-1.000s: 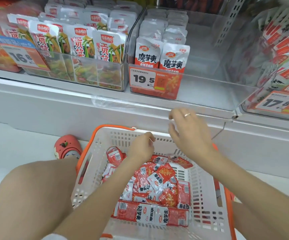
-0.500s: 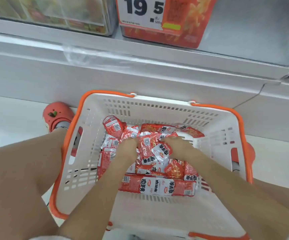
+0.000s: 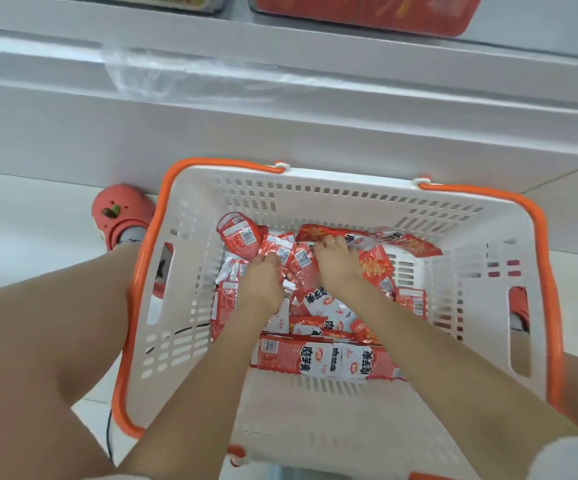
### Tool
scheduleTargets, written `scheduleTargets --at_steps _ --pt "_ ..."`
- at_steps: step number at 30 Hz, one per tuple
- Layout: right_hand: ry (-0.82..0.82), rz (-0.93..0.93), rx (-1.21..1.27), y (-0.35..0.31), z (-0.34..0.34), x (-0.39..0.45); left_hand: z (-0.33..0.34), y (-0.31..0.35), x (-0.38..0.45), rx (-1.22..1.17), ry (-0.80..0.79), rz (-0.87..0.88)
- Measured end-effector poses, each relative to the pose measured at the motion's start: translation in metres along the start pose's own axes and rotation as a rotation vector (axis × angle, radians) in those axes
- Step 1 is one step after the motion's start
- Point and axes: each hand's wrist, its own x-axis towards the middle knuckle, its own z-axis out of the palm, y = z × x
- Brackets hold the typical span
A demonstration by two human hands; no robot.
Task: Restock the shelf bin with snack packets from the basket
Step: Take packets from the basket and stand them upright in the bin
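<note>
White shop flooring below a white shelf ledge. Your left hand (image 3: 263,282) and right hand (image 3: 337,268) curl into small red-and-white foil snack packets (image 3: 318,296) heaped in the white perforated plastic basket (image 3: 467,306), orange-rimmed. Pickup step, by my reading. Next: lift the handfuls to the bin, barely in view above.

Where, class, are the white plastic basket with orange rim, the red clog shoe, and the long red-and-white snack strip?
White plastic basket (image 3: 315,192): head view, far perforated wall.
Red clog shoe (image 3: 121,209): head view, toe top.
Long red-and-white snack strip (image 3: 325,360): head view, middle.
</note>
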Motion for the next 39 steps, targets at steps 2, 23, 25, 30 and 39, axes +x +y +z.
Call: scheduleTargets --at_steps 2,23,25,30,39 --pt "0.003 0.018 0.038 -0.005 0.0 -0.004 -0.002 0.0 -0.002 -0.001 0.009 0.002" --pt "-0.023 0.013 1.348 0.059 -0.17 -0.131 -0.129 0.077 -0.066 -0.906 -0.207 0.094" --pt "-0.029 -0.018 1.352 0.058 -0.192 -0.151 -0.153 0.087 -0.077 -0.968 -0.378 0.175" --pt "0.025 -0.133 1.486 0.053 -0.227 -0.194 -0.2 0.102 -0.109 -1.026 -0.585 0.337" --pt "0.128 0.049 1.352 0.069 -0.227 -0.222 -0.235 0.095 -0.112 -1.027 -0.247 0.277"
